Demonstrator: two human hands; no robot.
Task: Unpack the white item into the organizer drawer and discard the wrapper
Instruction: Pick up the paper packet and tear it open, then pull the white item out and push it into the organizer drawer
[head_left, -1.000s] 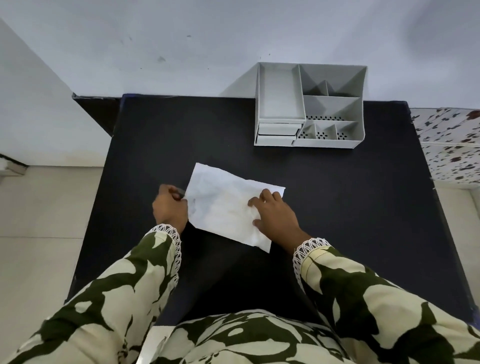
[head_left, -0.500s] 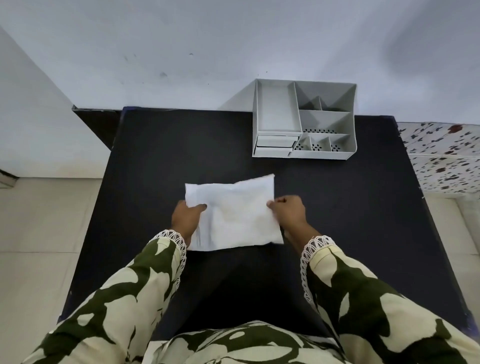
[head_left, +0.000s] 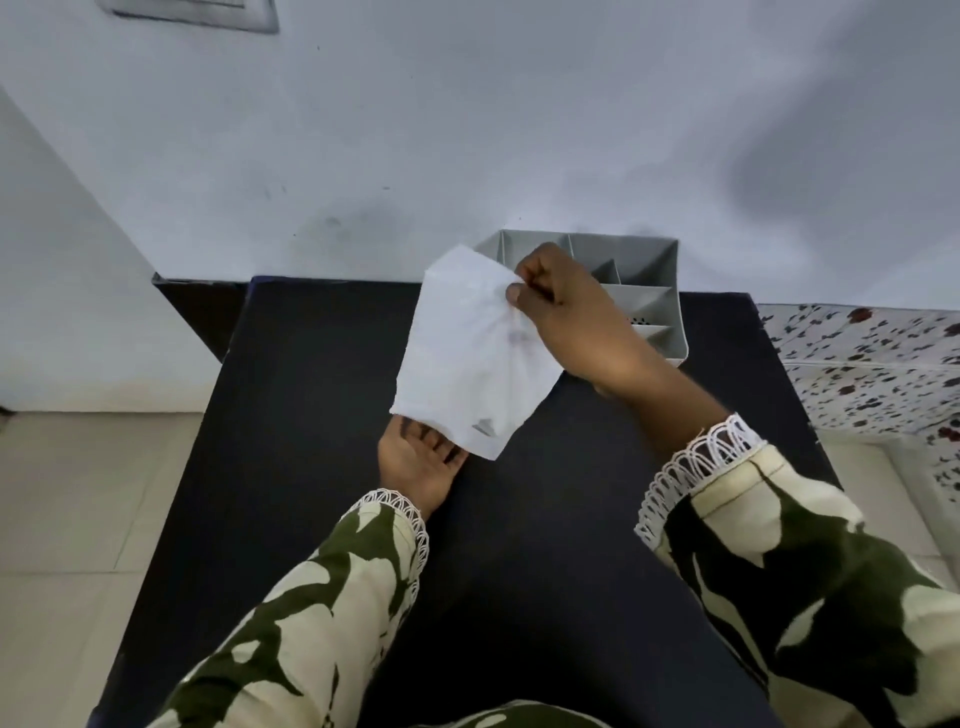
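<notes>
Black table (head_left: 322, 467) against the wall, grey organizer (head_left: 660, 291) at its far edge.

Colours and patterns noted.
White wrapper (head_left: 470, 353); pale grey organizer (head_left: 652, 291); black desk (head_left: 311, 415); my sleeves (head_left: 810, 582) olive green with cream blotches, white lace cuffs; wall (head_left: 467, 130) off-white; floor (head_left: 62, 519) beige tile.

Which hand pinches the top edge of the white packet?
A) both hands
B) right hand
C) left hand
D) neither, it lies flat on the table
B: the right hand pinches the upper edge of the white flat packet and holds it up in front of the grey plastic organizer, while the left hand is open, palm up, under its lower end.
</notes>
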